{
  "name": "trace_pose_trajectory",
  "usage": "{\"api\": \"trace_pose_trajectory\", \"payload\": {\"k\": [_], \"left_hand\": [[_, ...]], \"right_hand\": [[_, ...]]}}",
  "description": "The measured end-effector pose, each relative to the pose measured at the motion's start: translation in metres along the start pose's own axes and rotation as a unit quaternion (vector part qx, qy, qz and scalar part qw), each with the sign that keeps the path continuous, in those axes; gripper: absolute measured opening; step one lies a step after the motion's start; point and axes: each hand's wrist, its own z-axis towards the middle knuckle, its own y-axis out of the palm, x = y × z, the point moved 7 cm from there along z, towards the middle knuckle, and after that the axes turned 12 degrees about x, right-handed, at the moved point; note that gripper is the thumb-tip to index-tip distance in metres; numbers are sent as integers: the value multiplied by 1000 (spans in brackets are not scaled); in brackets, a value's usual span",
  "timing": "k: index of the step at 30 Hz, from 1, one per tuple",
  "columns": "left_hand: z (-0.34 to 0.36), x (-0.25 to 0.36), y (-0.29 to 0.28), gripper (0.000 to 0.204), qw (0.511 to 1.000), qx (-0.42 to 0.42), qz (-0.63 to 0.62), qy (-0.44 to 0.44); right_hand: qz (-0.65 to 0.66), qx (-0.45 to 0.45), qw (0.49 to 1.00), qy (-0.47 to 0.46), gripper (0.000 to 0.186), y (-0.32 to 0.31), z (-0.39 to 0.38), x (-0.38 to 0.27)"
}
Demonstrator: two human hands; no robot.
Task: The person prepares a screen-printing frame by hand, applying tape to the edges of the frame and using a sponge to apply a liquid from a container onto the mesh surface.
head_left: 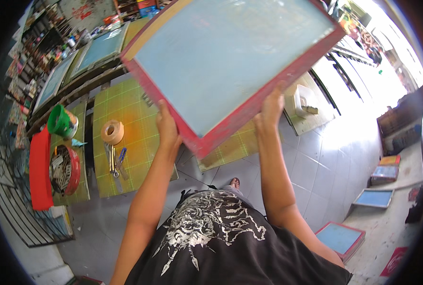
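A large screen printing frame [230,52], with red edges and pale blue mesh, is held up in front of me and tilted so one corner points down toward me. My left hand [166,124] grips its left red side just above that corner. On the right red side, my right hand [270,110] is closed around the edge. The fingers of both hands are partly hidden behind the frame. Below and left of it, a roll of tan tape [112,132] lies on a yellow-green gridded board [140,156], beside a blue-handled cutter [122,156] and other slim tools.
At left stand a green bucket [61,122], a round red tin [73,170] of small items and a red strip [40,168]. More blue-mesh frames [99,50] rest at the back left. A clear plastic container [302,100] sits right. Frames [342,237] lie at lower right.
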Motion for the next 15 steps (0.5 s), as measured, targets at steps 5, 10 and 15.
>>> {"api": "trace_pose_trajectory", "payload": {"k": [5, 10, 15], "left_hand": [[-8, 2, -48, 45, 984, 124, 99, 84], [-11, -2, -94, 47, 967, 181, 154, 95], [-12, -2, -135, 46, 959, 202, 183, 76]], "right_hand": [[49, -7, 994, 98, 65, -19, 2, 67], [-36, 2, 986, 163, 64, -49, -6, 124], [-120, -5, 968, 221, 65, -80, -30, 165]]}}
